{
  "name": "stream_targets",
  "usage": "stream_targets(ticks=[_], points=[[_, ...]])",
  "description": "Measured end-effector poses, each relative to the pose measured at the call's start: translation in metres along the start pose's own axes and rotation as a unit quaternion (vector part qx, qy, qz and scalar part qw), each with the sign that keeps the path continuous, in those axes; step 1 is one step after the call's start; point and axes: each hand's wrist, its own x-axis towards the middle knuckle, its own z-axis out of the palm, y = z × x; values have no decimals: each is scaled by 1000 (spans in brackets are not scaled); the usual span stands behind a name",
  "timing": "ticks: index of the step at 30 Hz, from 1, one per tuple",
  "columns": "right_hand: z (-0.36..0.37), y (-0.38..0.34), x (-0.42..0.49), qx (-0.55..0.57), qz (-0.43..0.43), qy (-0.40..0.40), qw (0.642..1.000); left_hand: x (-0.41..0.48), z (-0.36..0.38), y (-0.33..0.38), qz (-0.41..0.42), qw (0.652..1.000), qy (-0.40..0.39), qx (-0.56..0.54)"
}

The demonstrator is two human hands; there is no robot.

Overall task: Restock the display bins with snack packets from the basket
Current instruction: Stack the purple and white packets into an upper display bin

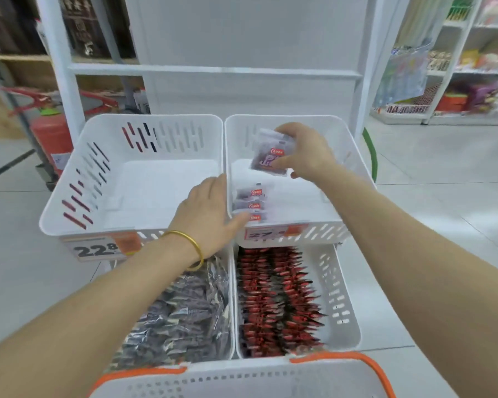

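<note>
Snack packet (270,152), purple with a red label, is hanging in the air over the back part of the upper right bin (285,117) and is not touching the floor of the bin. The right hand (305,153) is holding it: the grip is pinching the packet, with the thumb on its face and the fingers over its top edge. The left hand (210,214) is reaching over the rim into the near left corner of the same bin. Its grip is spread, and the straight fingers are touching a short row of packets (252,203) standing there.

I am judging that the step in hand is placing this packet into the bin. Much of the bin's white floor is showing, so the filling seems to be only at its beginning. The next move is asking for lowering the packet and setting it upright just behind the row, with the label facing the same way, while the left hand is supporting the row. After that, a hand must be going to the basket (242,380) at the lower edge, whose inside is hidden.
</note>
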Motion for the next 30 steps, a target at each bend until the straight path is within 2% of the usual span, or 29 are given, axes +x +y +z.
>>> stream_targets(ticks=[4,7,11,13,16,19,21,23,26,28,30], points=[[46,11,48,-122,-42,-78,989,6,12,-7,-6,997,-34,65],[68,19,53,-87,20,-206,974,3,15,-9,-4,997,-32,67],[65,24,54,11,91,-252,963,3,19,-12,-5,998,-32,59],[56,23,51,33,97,-236,966,3,19,-11,-7,998,-34,60],[38,18,34,73,67,-148,984,4,18,-11,-9,998,-31,62],[16,9,-10,130,34,-71,988,6,14,-9,-19,997,-48,55],[3,4,-54,156,5,-39,987,7,8,-9,-14,998,-29,52],[-5,4,-106,175,-1,-44,984,-3,1,-5,14,995,31,89],[-2,22,-187,204,39,-111,972,-44,6,5,74,988,94,101],[11,44,-230,199,95,-161,962,-85,21,9,109,988,76,78],[31,72,-263,149,146,-173,963,-131,37,12,118,991,8,62]])
